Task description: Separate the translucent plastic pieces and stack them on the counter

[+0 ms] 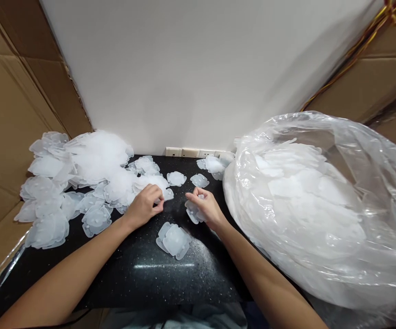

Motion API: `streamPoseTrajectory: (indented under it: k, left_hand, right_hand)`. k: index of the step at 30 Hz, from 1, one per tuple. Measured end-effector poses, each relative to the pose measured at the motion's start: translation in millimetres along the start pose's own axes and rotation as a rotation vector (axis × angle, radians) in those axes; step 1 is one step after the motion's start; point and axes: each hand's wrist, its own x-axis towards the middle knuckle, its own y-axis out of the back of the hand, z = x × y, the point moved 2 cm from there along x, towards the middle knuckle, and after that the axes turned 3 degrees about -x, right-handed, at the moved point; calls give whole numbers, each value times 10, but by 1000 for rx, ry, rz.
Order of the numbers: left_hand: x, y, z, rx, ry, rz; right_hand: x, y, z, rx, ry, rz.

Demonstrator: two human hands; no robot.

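My left hand (145, 204) rests on the black tabletop (143, 269), fingers curled and pinching a translucent white plastic piece (166, 195) at the edge of a big heap of such pieces (95, 169). My right hand (206, 206) is closed on a small stack of the same plastic pieces (192, 212), thumb and fingers pinched above it. Just in front of both hands lies a pair of overlapping pieces (173, 240) flat on the table.
A large clear plastic bag (324, 205) full of white pieces fills the right side. Loose pieces (199, 180) lie near the white wall with a socket strip (187, 152). Cardboard boxes (9, 114) stand at left and right.
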Motion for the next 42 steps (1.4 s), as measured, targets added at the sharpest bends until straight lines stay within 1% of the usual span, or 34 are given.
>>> streamPoseTrajectory:
  k: [2, 3, 4, 6, 8, 10, 15, 18, 20, 22, 24, 25, 26, 27, 28, 29, 31, 32, 34, 35, 36, 37, 38, 40, 41, 42]
  left_hand:
    - [-11, 49, -32, -308, 217, 150]
    - [-19, 69, -46, -458, 321, 198]
    - [-25, 83, -53, -599, 413, 224]
    - [-29, 97, -39, -830, 538, 216]
    - [-25, 97, 0, -968, 604, 173]
    - [-20, 87, 41, -1020, 625, 130]
    - [-21, 44, 68, -1054, 620, 89]
    - [-30, 28, 49, -1008, 583, 62]
    - [-35, 33, 27, -885, 529, 55]
    - [-31, 59, -6, -628, 408, 105]
    - [-19, 84, -48, -293, 223, 180]
    - [-12, 85, -78, -139, 141, 204]
    - [-4, 76, -119, -13, 85, 206]
    - [5, 59, -168, 80, 62, 185]
    - [14, 39, -222, 146, 69, 149]
    - [21, 19, -271, 194, 86, 109]
    - [28, -9, -333, 258, 107, 49]
    - [29, -13, -339, 280, 103, 41]
    - [25, 0, -309, 308, 74, 76]
    - [20, 16, -278, 312, 58, 113]
    - [14, 36, -240, 307, 43, 158]
    - [7, 59, -199, 291, 30, 208]
    - [0, 82, -157, 267, 19, 258]
    - [-17, 119, -76, 206, -8, 334]
    - [-25, 126, -38, 177, -37, 345]
    - [-32, 123, -1, 149, -82, 335]
  right_hand:
    - [-18, -30, -27, -26, 58, -56]
    - [-20, -45, -30, -20, 68, -100]
    - [-18, -57, -24, -10, 65, -146]
    - [-9, -72, 8, 14, 21, -235]
    - [1, -74, 51, 46, -24, -294]
    - [3, -70, 76, 48, -10, -324]
    - [-29, -86, 36, -157, 227, -324]
    - [-42, -108, 18, -233, 311, -326]
    - [-35, -110, 30, -254, 319, -325]
    - [-21, -95, 49, -246, 294, -300]
    - [-12, -71, 52, -211, 260, -275]
    - [-14, -61, 46, -188, 238, -288]
    - [-21, -56, 32, -173, 214, -331]
    - [-35, -56, 11, -178, 196, -402]
    - [-55, -58, -16, -212, 192, -494]
    - [-82, -61, -47, -283, 205, -601]
    - [-138, -56, -108, -505, 277, -782]
    - [-161, -47, -133, -621, 318, -844]
    - [-185, -25, -161, -773, 363, -911]
    - [-183, -17, -165, -790, 368, -911]
    - [-171, -15, -161, -769, 369, -876]
    - [-149, -18, -148, -717, 362, -803]
    - [-119, -24, -126, -637, 342, -694]
    - [-53, -48, -47, -403, 246, -453]
    - [-26, -69, 6, -255, 168, -373]
    - [-5, -95, 61, -101, 83, -337]
